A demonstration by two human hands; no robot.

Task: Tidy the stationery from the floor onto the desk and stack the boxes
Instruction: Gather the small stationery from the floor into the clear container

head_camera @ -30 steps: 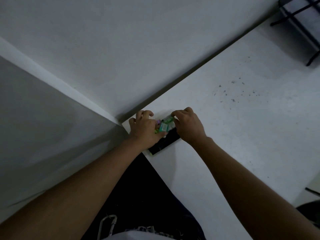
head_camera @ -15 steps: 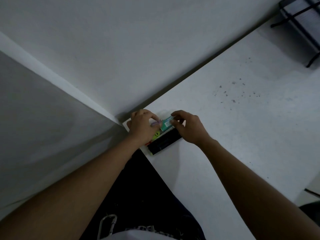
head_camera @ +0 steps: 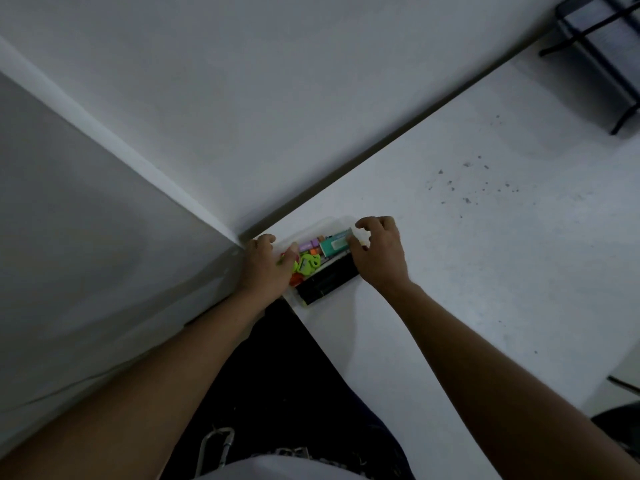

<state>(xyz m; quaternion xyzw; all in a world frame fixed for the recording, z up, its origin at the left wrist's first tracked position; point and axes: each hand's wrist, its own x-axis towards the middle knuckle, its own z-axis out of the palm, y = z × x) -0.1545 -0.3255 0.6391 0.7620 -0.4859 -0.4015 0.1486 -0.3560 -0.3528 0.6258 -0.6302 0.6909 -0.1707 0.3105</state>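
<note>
A clear plastic box (head_camera: pixel 328 222) sits at the near left corner of the white desk (head_camera: pixel 485 254). It holds a teal eraser packet (head_camera: pixel 333 244), a lime-green piece (head_camera: pixel 308 264), small purple (head_camera: pixel 306 246) and orange (head_camera: pixel 296 279) bits, and a long black item (head_camera: pixel 329 279) along its near side. My left hand (head_camera: pixel 265 271) grips the box's left end, thumb over the contents. My right hand (head_camera: pixel 381 256) is at the right end, its fingertips pinching the teal packet's right end. The box's far right corner is hidden under my fingers.
The desk meets the white wall (head_camera: pixel 311 81) along its far edge. A black wire rack (head_camera: pixel 604 53) stands at the desk's far right. Dark specks (head_camera: pixel 467 188) mark the middle of the desk. A metal carabiner (head_camera: pixel 214 452) hangs at my waist.
My hands have spread apart to the two ends of the box. The teal packet went from held above the box to lying flat among the items, and the contents are now uncovered.
</note>
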